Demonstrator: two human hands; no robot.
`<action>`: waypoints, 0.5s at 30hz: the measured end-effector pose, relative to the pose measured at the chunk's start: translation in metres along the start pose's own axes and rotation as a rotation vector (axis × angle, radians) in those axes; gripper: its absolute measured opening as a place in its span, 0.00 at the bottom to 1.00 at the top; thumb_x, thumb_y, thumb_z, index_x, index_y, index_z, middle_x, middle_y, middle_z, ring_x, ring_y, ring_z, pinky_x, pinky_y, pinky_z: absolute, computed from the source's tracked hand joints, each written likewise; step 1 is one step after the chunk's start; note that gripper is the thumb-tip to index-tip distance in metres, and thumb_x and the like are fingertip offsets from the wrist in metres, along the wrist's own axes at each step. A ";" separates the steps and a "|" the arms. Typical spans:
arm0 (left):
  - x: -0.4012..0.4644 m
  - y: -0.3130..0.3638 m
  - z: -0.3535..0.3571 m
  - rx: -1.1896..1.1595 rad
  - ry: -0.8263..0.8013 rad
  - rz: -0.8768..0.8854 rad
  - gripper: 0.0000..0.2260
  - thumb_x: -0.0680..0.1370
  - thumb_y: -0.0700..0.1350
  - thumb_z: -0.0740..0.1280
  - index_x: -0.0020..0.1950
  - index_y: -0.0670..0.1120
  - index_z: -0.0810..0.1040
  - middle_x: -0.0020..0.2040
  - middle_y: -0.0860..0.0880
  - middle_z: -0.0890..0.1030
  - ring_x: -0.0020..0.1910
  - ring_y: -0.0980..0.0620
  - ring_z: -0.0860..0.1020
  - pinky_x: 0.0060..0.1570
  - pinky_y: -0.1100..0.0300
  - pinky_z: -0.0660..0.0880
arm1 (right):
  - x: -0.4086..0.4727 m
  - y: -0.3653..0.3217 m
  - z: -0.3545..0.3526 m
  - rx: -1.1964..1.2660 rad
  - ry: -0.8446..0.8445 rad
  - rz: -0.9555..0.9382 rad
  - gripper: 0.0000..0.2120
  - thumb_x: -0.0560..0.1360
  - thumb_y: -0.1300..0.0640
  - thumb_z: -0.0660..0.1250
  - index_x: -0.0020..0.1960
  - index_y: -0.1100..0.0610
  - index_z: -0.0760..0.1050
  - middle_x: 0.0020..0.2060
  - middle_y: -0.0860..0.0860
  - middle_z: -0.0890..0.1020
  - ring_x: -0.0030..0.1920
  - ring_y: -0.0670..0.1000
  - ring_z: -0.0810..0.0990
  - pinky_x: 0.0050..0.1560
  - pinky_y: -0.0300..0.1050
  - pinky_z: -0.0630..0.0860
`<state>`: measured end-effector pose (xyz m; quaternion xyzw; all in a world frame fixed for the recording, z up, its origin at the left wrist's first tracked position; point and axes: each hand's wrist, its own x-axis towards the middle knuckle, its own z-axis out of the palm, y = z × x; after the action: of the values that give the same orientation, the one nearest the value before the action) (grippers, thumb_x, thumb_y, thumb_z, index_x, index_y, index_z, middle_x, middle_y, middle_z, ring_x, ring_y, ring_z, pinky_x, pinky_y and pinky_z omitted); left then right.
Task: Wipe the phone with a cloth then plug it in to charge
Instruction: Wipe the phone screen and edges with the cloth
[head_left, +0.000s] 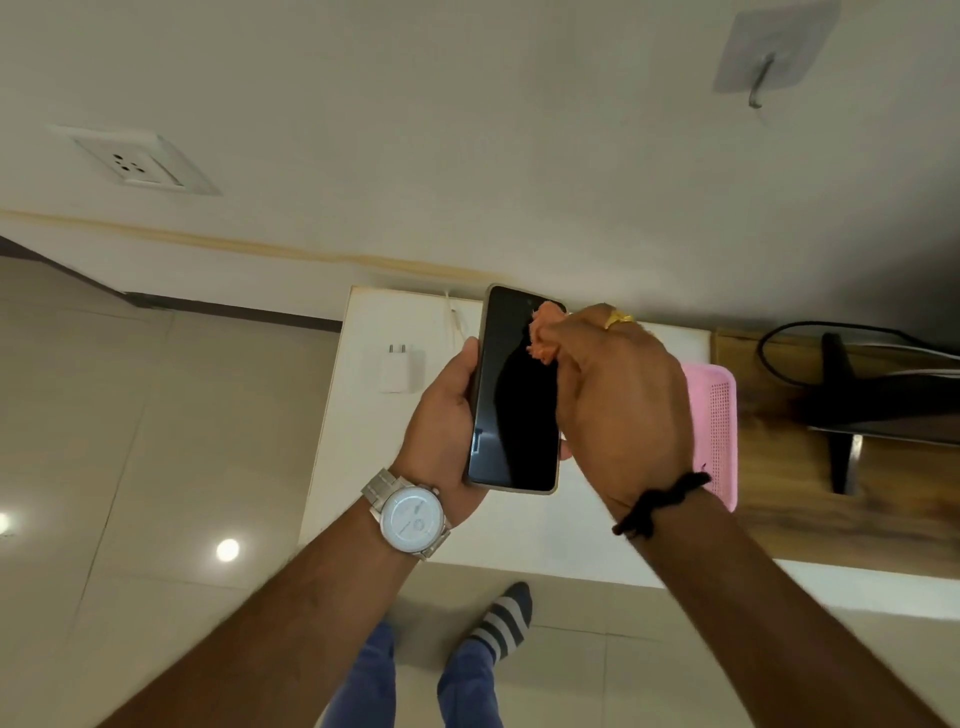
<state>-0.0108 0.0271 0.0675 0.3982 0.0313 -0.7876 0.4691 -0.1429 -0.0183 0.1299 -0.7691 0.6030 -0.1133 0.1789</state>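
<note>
I see the left hand (441, 415) gripping the phone (514, 389) by its edges, screen up, above the white table (353, 415); the right hand (618, 384) clenches an orange cloth (545, 338) against the screen's upper part; the charger (397, 366) lies on the table left of the phone; a pink basket (719, 415) sits right of it.

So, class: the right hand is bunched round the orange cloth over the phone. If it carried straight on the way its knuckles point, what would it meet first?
Probably the phone screen: the right hand presses the cloth towards it, seemingly touching already.
</note>
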 end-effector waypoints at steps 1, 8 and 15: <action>0.000 0.000 0.003 -0.003 0.002 0.010 0.23 0.84 0.62 0.57 0.63 0.51 0.85 0.63 0.44 0.85 0.60 0.44 0.85 0.58 0.48 0.81 | -0.003 -0.009 0.004 0.008 -0.007 -0.005 0.10 0.81 0.57 0.62 0.55 0.52 0.83 0.49 0.48 0.83 0.50 0.50 0.80 0.50 0.37 0.72; 0.001 0.004 -0.001 -0.041 0.005 0.035 0.24 0.83 0.61 0.59 0.67 0.48 0.83 0.64 0.42 0.84 0.62 0.42 0.84 0.58 0.47 0.82 | -0.011 -0.005 0.004 0.091 -0.035 -0.062 0.13 0.81 0.56 0.60 0.57 0.53 0.82 0.49 0.50 0.83 0.50 0.53 0.81 0.53 0.49 0.81; 0.000 0.001 0.005 0.003 0.076 0.047 0.20 0.82 0.63 0.61 0.53 0.48 0.81 0.59 0.42 0.80 0.60 0.41 0.79 0.68 0.45 0.73 | -0.031 -0.030 0.016 -0.026 -0.138 -0.155 0.12 0.78 0.51 0.59 0.56 0.49 0.79 0.50 0.49 0.81 0.48 0.51 0.80 0.51 0.46 0.81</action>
<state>-0.0133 0.0244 0.0713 0.4291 0.0385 -0.7609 0.4852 -0.1177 0.0200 0.1292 -0.8217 0.5294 -0.0655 0.2007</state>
